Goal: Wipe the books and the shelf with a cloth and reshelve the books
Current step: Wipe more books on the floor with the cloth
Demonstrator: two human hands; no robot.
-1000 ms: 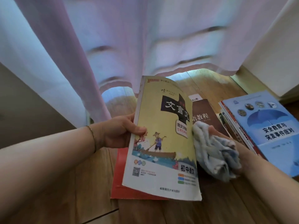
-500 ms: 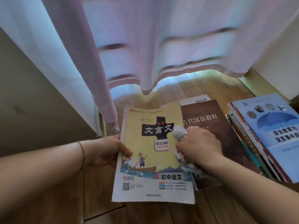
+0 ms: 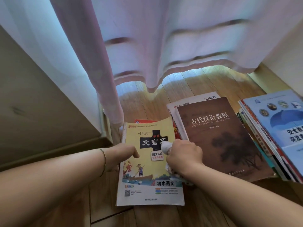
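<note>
The right hand [image 3: 184, 157] is fisted around a bunched pale cloth [image 3: 165, 145], pressing it on the yellow book [image 3: 144, 163], which lies flat on the wooden floor [image 3: 164, 89] with its long axis running 6 to 12 o'clock, title end at 12. The left hand [image 3: 121, 154] grips the book's 9 o'clock edge, thumb on the cover. Both forearms reach in from 6 o'clock. A brown book [image 3: 218, 138] lies at 3 o'clock

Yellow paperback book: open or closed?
Closed: the yellow paperback book lies flat, front cover up, under the bunched white cloth.
</note>
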